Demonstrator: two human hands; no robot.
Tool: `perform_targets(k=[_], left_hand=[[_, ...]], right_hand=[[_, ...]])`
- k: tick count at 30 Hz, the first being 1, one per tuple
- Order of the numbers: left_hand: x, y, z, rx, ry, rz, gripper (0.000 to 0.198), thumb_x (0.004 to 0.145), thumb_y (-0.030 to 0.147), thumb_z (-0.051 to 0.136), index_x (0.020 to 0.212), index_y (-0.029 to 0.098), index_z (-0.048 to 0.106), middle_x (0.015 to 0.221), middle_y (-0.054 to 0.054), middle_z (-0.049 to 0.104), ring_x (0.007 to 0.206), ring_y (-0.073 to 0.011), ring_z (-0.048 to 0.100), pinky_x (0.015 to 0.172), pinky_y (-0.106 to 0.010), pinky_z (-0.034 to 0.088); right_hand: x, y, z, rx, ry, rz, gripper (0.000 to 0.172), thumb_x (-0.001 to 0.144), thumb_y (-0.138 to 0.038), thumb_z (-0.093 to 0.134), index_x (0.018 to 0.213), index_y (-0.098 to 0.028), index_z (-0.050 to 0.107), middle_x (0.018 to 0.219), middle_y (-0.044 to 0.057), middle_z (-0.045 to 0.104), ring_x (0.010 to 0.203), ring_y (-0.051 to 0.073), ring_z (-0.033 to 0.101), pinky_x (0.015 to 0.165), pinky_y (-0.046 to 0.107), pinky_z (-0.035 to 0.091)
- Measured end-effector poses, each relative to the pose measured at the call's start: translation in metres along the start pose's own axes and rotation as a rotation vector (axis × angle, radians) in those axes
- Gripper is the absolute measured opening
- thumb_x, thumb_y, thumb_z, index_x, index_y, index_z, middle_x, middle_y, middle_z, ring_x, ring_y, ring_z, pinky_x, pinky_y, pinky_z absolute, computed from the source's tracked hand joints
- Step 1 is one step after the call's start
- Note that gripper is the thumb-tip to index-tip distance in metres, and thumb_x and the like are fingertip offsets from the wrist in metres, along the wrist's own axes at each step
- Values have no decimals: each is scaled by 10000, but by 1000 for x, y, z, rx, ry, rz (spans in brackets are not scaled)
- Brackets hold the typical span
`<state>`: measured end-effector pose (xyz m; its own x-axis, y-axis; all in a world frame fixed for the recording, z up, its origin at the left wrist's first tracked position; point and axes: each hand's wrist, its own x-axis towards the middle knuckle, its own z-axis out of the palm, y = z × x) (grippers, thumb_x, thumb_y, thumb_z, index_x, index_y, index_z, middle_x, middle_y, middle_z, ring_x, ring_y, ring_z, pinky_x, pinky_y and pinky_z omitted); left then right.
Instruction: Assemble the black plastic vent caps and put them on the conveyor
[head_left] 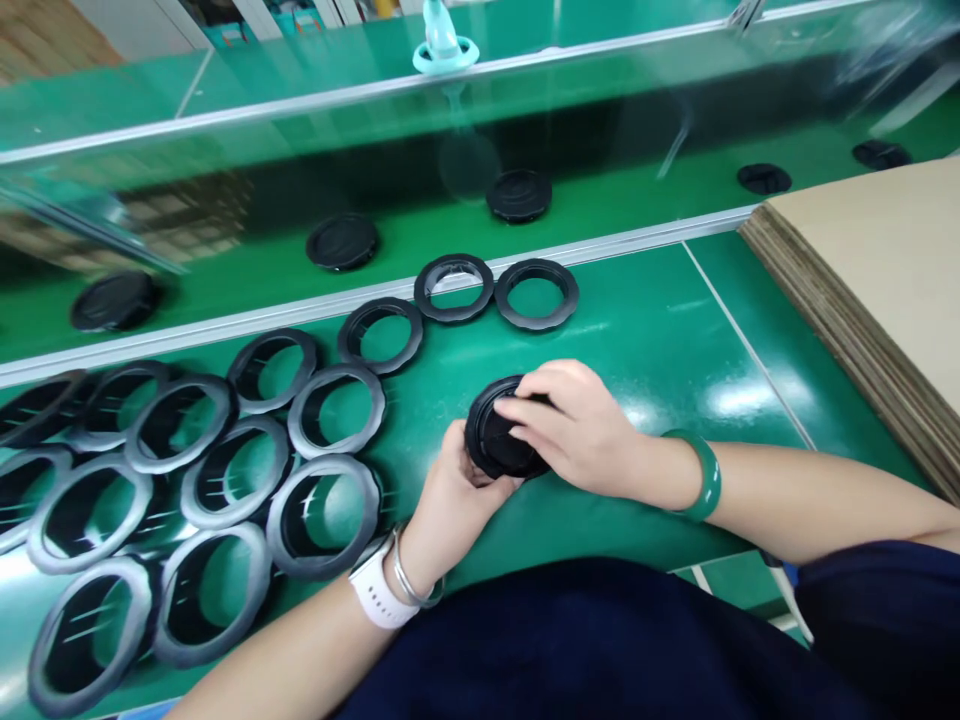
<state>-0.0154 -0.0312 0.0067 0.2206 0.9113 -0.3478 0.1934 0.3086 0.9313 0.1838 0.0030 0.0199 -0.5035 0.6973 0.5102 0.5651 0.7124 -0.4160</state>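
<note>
A round black plastic part [501, 436] with a raised rim is tilted up above the green tabletop. My left hand [469, 480] is wrapped around its lower left edge, thumb along the near side. Across the top of the part lie the curled fingers of my right hand [574, 425], touching its inner face and far rim. Whether those fingertips pinch a smaller piece is hidden. Beyond my hands two black rings [536, 322] [454, 318] rest on the table, and the closest ring on the left [366, 510] belongs to a stacked group.
Several dark rings [214, 648] cover the left side of the table. Behind a metal rail [622, 243], a green belt [427, 235] bears black round parts [519, 196]. Stacked cardboard sheets [885, 230] occupy the right. A turquoise object [444, 50] sits on the upper ledge.
</note>
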Motion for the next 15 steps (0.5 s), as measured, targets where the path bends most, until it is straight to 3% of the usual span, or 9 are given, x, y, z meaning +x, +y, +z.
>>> perform_targets(k=[2,5,9,15], left_hand=[[2,0,0,-26,36,21,516,727,203,790,1122,226,459,1101,-23,648,1011,-210,681,852,-350,589],[3,-1,-1,-35,46,13,624,699,194,820,1186,238,433,1243,-61,603,1141,-242,639,931,-387,572],[0,-2,-2,-18,-11,-20,855,644,272,890,1311,252,356,1357,-110,540,1218,-291,598,958,-430,563],[-2,-2,-3,149,34,127,562,862,398,714,1314,234,424,1312,-83,582,1223,-256,575,1044,-425,469]], right_hand=[[0,6,1,102,72,190,348,1007,-280,517,1320,-129,535,1223,160,549,1136,288,494,985,499,435],[-1,16,10,304,-47,441,266,1001,-279,522,1229,-149,565,1148,126,586,1091,263,530,960,471,453],[-1,24,23,474,-49,539,105,969,-273,555,957,-169,571,980,56,592,937,210,551,852,374,458],[2,19,28,505,-5,604,144,894,-268,621,822,-186,528,838,6,558,812,187,519,735,311,410]])
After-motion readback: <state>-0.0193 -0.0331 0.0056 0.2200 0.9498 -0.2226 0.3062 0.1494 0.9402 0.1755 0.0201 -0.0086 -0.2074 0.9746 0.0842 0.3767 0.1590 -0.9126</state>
